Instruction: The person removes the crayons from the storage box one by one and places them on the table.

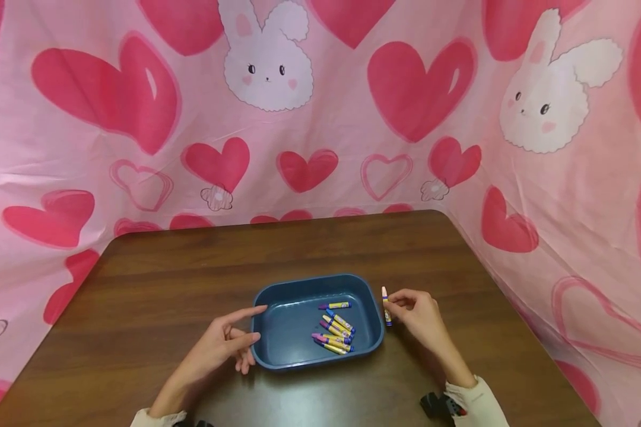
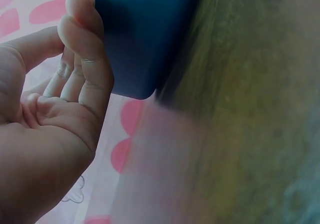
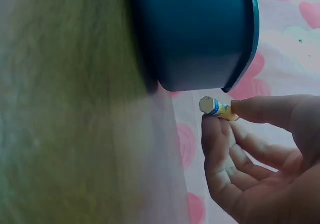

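A dark blue rectangular tray (image 1: 285, 363) rests on the table with several crayons (image 1: 335, 332) lying together in its right half. Their wrappers are yellow, the tips mostly purple, pink and blue. Just outside the tray's right wall, my right hand (image 1: 419, 314) pinches a pale peach-tipped crayon (image 1: 384, 295) between thumb and fingers. In the right wrist view the flat end of this crayon (image 3: 207, 105) points toward the camera. My left hand (image 1: 227, 341) is at the tray's left side, its extended index finger touching the rim and its thumb close by.
The brown wooden table (image 1: 192, 267) extends around the tray on all sides. A pink curtain (image 1: 342, 130) with hearts and rabbits hangs behind the table and along its sides.
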A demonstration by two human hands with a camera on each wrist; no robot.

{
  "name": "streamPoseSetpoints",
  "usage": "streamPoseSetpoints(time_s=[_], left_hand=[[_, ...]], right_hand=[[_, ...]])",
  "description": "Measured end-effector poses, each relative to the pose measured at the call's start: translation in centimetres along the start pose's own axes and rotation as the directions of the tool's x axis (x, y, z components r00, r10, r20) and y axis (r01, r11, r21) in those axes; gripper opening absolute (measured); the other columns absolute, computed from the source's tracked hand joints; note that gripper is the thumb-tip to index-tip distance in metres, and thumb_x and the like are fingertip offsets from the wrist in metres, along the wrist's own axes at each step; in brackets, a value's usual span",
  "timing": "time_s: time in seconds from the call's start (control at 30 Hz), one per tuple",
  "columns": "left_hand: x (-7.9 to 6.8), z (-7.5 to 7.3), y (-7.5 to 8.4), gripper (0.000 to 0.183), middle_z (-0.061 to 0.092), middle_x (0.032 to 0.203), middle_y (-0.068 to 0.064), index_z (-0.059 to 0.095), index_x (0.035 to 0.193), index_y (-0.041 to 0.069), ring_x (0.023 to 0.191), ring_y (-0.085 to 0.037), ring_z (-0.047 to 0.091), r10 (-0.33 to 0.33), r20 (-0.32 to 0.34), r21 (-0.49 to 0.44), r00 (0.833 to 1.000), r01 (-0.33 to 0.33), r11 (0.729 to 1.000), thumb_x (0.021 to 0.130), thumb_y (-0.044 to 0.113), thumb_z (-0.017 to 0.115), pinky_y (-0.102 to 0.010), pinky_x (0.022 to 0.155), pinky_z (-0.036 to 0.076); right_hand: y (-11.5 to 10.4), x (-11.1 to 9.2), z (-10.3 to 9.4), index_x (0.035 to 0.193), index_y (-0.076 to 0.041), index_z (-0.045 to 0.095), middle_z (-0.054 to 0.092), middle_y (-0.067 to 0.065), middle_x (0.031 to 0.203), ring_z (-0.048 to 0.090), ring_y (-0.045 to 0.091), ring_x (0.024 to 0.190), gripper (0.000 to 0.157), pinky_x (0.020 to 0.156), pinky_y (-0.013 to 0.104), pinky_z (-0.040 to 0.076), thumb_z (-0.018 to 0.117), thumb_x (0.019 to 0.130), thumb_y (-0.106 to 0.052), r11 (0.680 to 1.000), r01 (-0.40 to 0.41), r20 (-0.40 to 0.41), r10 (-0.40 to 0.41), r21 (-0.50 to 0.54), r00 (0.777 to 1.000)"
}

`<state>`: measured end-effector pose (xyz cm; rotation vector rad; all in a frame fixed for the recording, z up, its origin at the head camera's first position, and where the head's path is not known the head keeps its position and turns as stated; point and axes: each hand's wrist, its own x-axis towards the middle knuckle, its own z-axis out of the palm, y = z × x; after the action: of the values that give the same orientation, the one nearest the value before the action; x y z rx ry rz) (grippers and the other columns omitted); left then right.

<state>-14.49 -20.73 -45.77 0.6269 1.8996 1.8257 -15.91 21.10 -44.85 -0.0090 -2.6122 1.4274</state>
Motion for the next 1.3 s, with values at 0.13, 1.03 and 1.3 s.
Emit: streamPoseSetpoints(time_s=[0.13,1.03,1.3], left_hand=[[0.0,0.0,-0.1,0.057,0.067,0.073,-0.029,0.032,0.152,-0.004,0.055,-0.026,0.069,0.002,0.007,-0.023,1.0,-0.002,1.0,0.101,0.006,0.056,-0.031,0.052,0.058],[-0.1,0.4,-0.2,0.056,0.063,0.071,-0.033,0.033,0.15,-0.005,0.052,-0.023,0.067,0.007,-0.03,-0.042,1.0,-0.008,0.999,0.101,0.006,0.057,-0.027,0.05,0.056],[0.0,0.4,-0.3,0.056,0.064,0.071,-0.032,0.034,0.15,-0.005,0.052,-0.023,0.067,0.006,-0.034,-0.026,0.999,-0.007,1.0,0.101,0.007,0.057,-0.029,0.05,0.056]], right_hand=[[0.5,0.0,0.1,0.083,-0.003,0.073,0.072,0.006,0.071,0.067,0.016,0.057,0.009,0.053,0.024,0.053,0.079,0.084,-0.01,0.999,-0.05,0.034,0.05,-0.006,0.998],[1.5,0.1,0.6,0.076,-0.001,0.07,0.066,0.003,0.061,0.063,0.014,0.051,0.008,0.046,0.028,0.055,0.076,0.081,-0.002,0.989,-0.131,0.102,0.138,-0.069,0.985],[1.2,0.1,0.2,0.077,-0.003,0.071,0.065,-0.001,0.062,0.062,0.012,0.051,0.011,0.047,0.026,0.054,0.08,0.08,-0.008,0.986,-0.117,0.102,0.129,-0.122,0.986]])
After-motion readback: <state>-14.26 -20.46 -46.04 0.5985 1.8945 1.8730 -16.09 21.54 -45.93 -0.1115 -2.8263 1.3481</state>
